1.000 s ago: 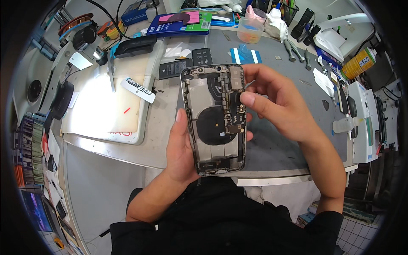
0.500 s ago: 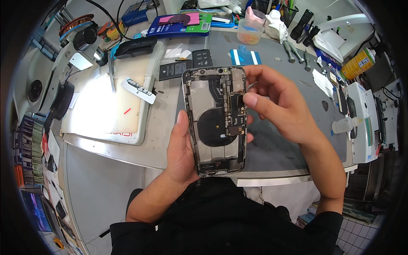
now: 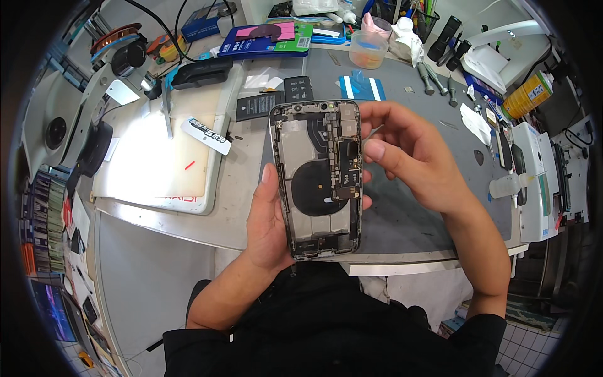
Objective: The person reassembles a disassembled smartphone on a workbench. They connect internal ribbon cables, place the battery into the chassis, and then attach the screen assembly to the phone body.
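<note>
An opened phone [image 3: 312, 229] stands upright before me, its insides facing up at me. A dark round coil pad sits in its middle, and a narrow circuit board [image 3: 345, 169] runs down its right side. My left hand [image 3: 262, 229] is closed round the lower part, thumb on the left edge and fingertips showing past the right edge. My right hand [image 3: 418, 157] is at the upper right edge, index finger against the frame and thumb tip beside the board; its other fingers are curled and partly hidden. Two black phone batteries [image 3: 259, 105] lie behind the phone.
A brightly lit pad [image 3: 147, 169] is at left, bearing a white-handled blade [image 3: 206, 136], beneath a microscope arm [image 3: 129, 60]. Screwdrivers [image 3: 433, 78] and a plastic cup [image 3: 368, 50] stand at the back. A clear bottle [image 3: 505, 186] and a white device [image 3: 534, 182] are at right.
My right thumb has come off the circuit board and shifted slightly right, to the phone's edge. The phone has tilted a little; my left hand keeps its hold.
</note>
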{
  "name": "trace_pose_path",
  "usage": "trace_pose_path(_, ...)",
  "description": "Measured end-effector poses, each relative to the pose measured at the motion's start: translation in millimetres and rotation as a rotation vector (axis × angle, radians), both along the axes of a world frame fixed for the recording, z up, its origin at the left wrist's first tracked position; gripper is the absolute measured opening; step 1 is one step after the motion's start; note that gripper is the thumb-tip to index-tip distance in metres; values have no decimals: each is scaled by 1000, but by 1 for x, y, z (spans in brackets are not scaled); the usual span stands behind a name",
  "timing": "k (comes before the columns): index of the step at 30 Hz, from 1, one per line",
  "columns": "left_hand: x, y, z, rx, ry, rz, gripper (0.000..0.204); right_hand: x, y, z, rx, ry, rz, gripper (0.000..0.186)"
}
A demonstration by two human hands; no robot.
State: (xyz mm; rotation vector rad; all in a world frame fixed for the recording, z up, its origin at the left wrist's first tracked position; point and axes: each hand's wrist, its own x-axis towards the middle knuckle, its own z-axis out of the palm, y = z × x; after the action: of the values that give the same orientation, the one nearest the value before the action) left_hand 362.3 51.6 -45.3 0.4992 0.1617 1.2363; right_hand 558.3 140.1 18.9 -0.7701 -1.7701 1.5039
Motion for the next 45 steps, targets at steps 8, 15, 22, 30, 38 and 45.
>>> trace_pose_path(8,0,1,-2,26,-11,-5,85,5,-3,0,28,-39,-19,40)
trace_pose_path(15,0,0,-1,-32,-16,7,88,5,-5,-2,38,-36,-16,41)
trace_pose_path(22,0,1,-3,17,-26,-8,86,5,-6,-6,202,-60,-80,39)
trace_pose_path(30,-1,-1,0,-13,-30,-12,86,0,-15,4,566,-165,-243,35)
trace_pose_path(38,-1,0,-2,-39,15,22,87,3,-11,-5,723,-143,-240,34)
trace_pose_path(45,-1,2,2,-27,-46,49,86,9,-26,-3,605,-157,-142,43)
